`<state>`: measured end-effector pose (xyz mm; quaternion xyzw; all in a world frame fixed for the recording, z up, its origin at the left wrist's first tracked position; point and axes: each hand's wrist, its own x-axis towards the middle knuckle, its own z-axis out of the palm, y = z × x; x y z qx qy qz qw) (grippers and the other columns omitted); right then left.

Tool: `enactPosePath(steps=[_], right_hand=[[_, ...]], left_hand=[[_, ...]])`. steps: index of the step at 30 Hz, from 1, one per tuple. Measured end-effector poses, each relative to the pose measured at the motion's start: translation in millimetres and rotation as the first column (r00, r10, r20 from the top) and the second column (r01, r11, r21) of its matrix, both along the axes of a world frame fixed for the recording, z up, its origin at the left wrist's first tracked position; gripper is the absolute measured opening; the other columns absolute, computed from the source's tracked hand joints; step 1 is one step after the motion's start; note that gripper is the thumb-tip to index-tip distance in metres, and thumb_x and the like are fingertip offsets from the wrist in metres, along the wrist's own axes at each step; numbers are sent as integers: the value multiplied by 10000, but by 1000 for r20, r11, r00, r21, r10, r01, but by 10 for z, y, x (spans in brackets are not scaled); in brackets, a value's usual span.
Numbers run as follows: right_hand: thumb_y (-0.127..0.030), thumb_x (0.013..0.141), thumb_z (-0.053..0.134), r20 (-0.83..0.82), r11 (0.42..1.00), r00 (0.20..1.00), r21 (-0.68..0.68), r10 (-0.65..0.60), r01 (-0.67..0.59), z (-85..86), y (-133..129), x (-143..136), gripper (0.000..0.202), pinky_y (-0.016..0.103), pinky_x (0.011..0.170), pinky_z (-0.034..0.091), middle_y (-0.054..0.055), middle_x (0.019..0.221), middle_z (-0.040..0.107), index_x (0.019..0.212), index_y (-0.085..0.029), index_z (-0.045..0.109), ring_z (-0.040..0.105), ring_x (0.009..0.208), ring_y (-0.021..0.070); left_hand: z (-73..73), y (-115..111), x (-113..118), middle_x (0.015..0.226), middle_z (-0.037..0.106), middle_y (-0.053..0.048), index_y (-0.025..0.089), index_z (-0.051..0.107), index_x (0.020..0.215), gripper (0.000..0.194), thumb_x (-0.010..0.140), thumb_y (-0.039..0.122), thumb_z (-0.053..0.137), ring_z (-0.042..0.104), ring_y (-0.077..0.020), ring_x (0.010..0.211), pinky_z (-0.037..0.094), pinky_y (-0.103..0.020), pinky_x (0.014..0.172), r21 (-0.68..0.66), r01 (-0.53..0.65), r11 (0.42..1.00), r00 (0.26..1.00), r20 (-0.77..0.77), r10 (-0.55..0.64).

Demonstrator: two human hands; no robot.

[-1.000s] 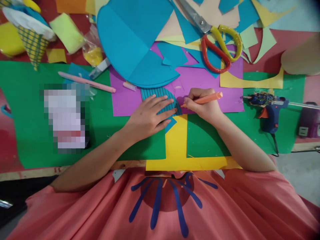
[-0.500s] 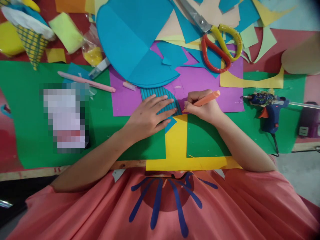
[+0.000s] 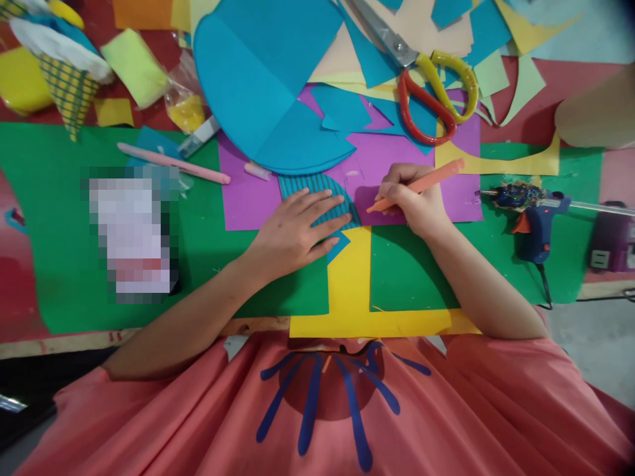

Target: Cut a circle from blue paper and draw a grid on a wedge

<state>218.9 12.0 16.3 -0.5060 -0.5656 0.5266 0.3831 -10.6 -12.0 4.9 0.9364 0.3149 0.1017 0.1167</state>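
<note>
My left hand (image 3: 297, 228) lies flat with its fingers spread over a blue paper piece with dark stripes (image 3: 317, 192), covering part of it. That piece rests on a purple sheet (image 3: 243, 211), its upper end meeting a large folded blue paper disc (image 3: 248, 79). An orange marker (image 3: 426, 182) sits between the closed fingers of my right hand (image 3: 414, 201), tilted, with its tip pointing down-left toward the striped piece's right edge. A small gap separates tip and edge; whether the tip touches the purple sheet I cannot tell.
Scissors (image 3: 417, 86) with red and yellow handles lie on paper scraps at the back. On the right are a blue glue gun (image 3: 538, 225) and a purple power socket (image 3: 612, 241). A pink pen (image 3: 173, 163) and a blurred-out object (image 3: 133, 231) are at left, on green sheet (image 3: 64, 251).
My right hand has shifted slightly right, drawing the marker's tip away from the striped piece's edge, and the marker leans lower. My left hand has stayed in place.
</note>
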Motion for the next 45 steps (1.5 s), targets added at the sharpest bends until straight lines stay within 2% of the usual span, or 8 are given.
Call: enactPosePath(steps=[8,15,20,28,33,38,41,45], right_hand=[[-495,768,632,-229,980,956,-116,-183,160,-40,72,17,345,215,350,326,-41,483,495,605,-217,509,429,384,75],[-641,793,546,-296,957,926,-235,-236,169,15,164,68,445,231,343,289,-49,469,427,635,-235,458,369,377,84],[-607,811,541,-360,929,886,-328,-293,174,31,223,96,419,219,332,224,-60,470,371,652,-236,429,307,380,78],[-666,810,483,-300,950,931,-290,-208,118,-31,328,222,468,247,379,232,-65,501,298,656,-250,334,320,431,58],[-602,713,617,-373,950,898,-287,-233,127,-36,290,195,405,237,340,226,-65,462,366,657,-253,420,320,384,76],[-524,728,670,-369,976,909,-168,-194,140,-24,185,150,305,247,296,203,-69,433,450,717,-251,535,326,321,89],[-470,725,727,-306,986,938,-89,-165,144,-21,128,139,280,232,320,275,-58,505,531,737,-235,577,404,359,77],[-548,724,726,-220,994,969,-43,-110,103,-42,83,141,348,236,403,420,-26,630,622,824,-224,647,533,464,96]], left_hand=[[135,-50,21,1337,563,-108,281,517,1377,521,956,542,355,522,-306,1191,368,-490,992,5,-236,972,959,-162,234],[112,-33,-3,1267,582,-147,176,501,1388,510,970,403,314,557,-292,1125,439,-432,932,-42,-234,971,968,-103,229],[81,-5,-5,1431,512,-122,178,558,1306,434,973,340,332,471,-275,1311,368,-431,1081,-65,-187,980,981,-62,183],[121,8,-20,1396,508,-160,175,494,1404,513,949,384,381,489,-329,1254,392,-491,1046,-109,-125,986,989,-97,114],[114,10,-12,1313,539,-144,204,508,1396,498,933,371,426,505,-323,1203,386,-497,1039,-153,-128,980,989,-87,116],[76,12,13,1442,494,-135,193,515,1380,455,937,256,431,463,-306,1309,368,-480,1069,-148,-96,984,994,-64,87],[76,29,8,1479,476,-106,220,515,1387,481,915,167,439,439,-293,1352,355,-487,1092,-151,-58,987,997,-60,50],[77,44,1,1495,466,-89,250,539,1372,463,923,178,451,420,-286,1381,328,-507,1125,-165,-31,986,999,-48,24]])
